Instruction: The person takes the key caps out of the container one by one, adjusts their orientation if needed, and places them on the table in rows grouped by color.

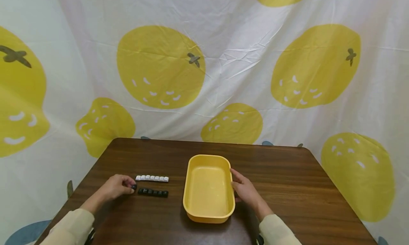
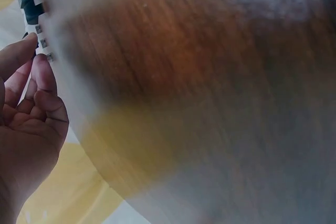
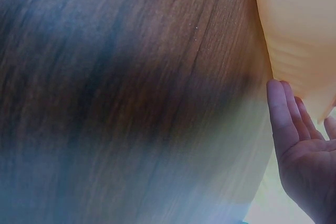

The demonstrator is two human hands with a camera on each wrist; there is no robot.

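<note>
At the left of the table, my left hand pinches a black keycap between thumb and fingertips. Just right of it lies a row of black keycaps, and behind that a row of white keycaps. In the left wrist view, the thumb and fingertips of the left hand meet close by the rows, largely hiding the held keycap. A yellow plastic basin stands mid-table with bare insides. Against its right wall, my right hand rests with fingers extended; the right wrist view shows its fingers straight along the basin's side.
The dark wooden table has rounded far corners. Behind it hangs a white cloth printed with yellow fruit. Wood surface stretches to the right of the basin and between the keycap rows and the basin.
</note>
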